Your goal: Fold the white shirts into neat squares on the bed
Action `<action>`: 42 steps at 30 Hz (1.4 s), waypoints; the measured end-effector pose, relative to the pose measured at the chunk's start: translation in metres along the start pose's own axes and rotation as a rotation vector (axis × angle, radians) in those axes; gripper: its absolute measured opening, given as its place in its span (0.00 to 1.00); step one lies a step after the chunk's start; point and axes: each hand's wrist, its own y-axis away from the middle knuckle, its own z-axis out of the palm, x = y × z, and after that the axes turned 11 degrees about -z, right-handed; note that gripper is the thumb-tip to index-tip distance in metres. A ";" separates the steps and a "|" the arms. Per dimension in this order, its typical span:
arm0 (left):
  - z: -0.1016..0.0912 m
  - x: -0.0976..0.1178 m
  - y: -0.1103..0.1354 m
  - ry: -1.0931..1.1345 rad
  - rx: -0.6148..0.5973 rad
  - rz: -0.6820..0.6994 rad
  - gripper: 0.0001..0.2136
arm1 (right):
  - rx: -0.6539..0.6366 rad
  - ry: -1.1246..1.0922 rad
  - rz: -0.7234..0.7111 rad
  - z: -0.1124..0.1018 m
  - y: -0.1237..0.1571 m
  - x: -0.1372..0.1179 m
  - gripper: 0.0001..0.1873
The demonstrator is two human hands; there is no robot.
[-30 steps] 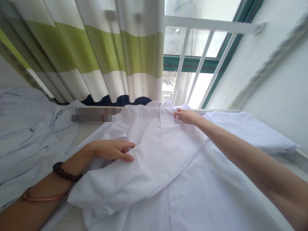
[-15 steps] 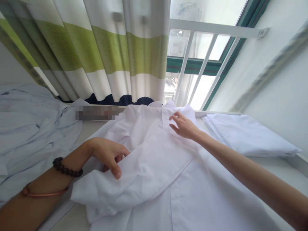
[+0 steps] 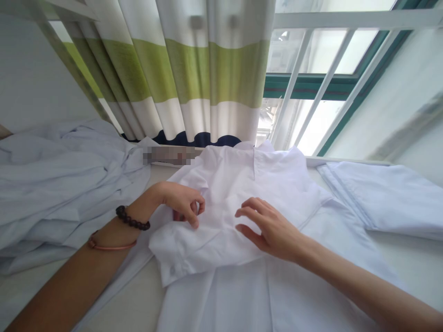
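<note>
A white shirt [image 3: 224,175] lies spread out in front of me, its collar toward the window and a sleeve [image 3: 197,253] folded across its front. My left hand [image 3: 182,203], with a dark beaded bracelet and a thin reddish band on the wrist, is curled at the upper edge of that sleeve. Its thumb and fingers close on the white cloth, though part of the grip is hidden. My right hand [image 3: 266,223] is just over the middle of the shirt, fingers bent and apart, with nothing in them.
On the left is a heap of loose white garments [image 3: 69,184]. A folded white garment [image 3: 391,193] lies at the right. Behind the shirt hang a green-and-white curtain [image 3: 187,69] and a white railing [image 3: 332,64] before the window. A blurred-out item [image 3: 169,155] lies by the back edge.
My right hand has come down from near the collar to the middle of the shirt. My left hand has shifted along the sleeve, closer to the right hand. The view has turned left.
</note>
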 end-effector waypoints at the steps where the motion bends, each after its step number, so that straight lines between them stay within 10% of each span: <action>1: 0.000 0.000 -0.001 0.013 0.012 0.027 0.20 | 0.007 -0.019 -0.071 0.001 -0.005 -0.011 0.10; 10: 0.000 0.008 -0.007 -0.018 0.381 0.316 0.13 | -0.122 0.120 -0.386 0.053 -0.046 -0.068 0.08; 20: -0.009 0.007 0.020 0.127 0.309 0.426 0.16 | 0.051 -0.029 -0.282 0.054 -0.055 -0.089 0.07; 27: -0.012 0.019 0.041 0.392 0.292 0.608 0.13 | -0.138 0.007 -0.341 0.082 -0.041 -0.088 0.15; 36: 0.004 0.025 0.001 0.194 0.414 0.356 0.05 | -0.274 -0.134 -0.248 0.029 -0.040 -0.093 0.12; 42: -0.001 0.031 -0.030 0.148 0.285 0.211 0.11 | -0.305 -0.037 -0.238 0.032 -0.026 -0.082 0.14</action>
